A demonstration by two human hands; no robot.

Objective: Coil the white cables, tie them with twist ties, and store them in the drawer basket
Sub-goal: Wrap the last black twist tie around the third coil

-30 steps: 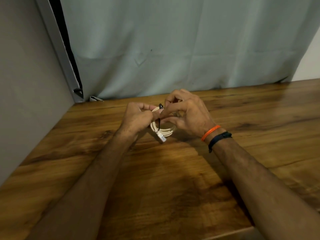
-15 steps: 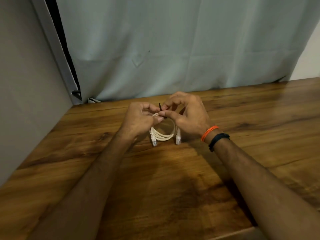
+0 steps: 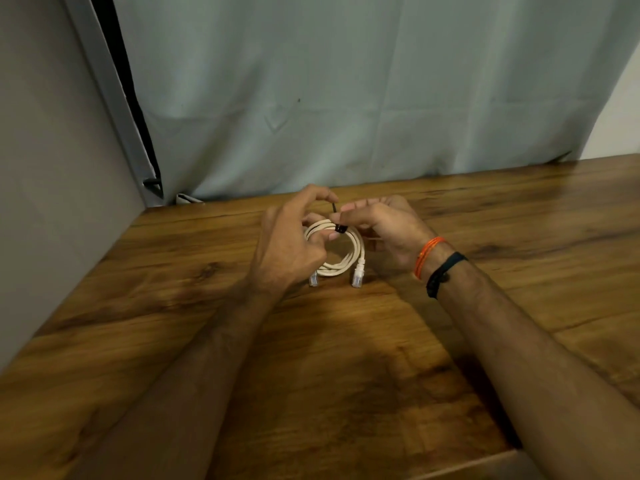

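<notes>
The white round cable (image 3: 341, 252) is wound into a small coil of several loops, with two clear plastic plugs pointing down to the brown wooden surface (image 3: 346, 358). A thin black twist tie (image 3: 337, 221) wraps the top of the coil, one end standing up. The left hand (image 3: 289, 244) holds the coil; the right hand (image 3: 384, 230) pinches the tie.
</notes>
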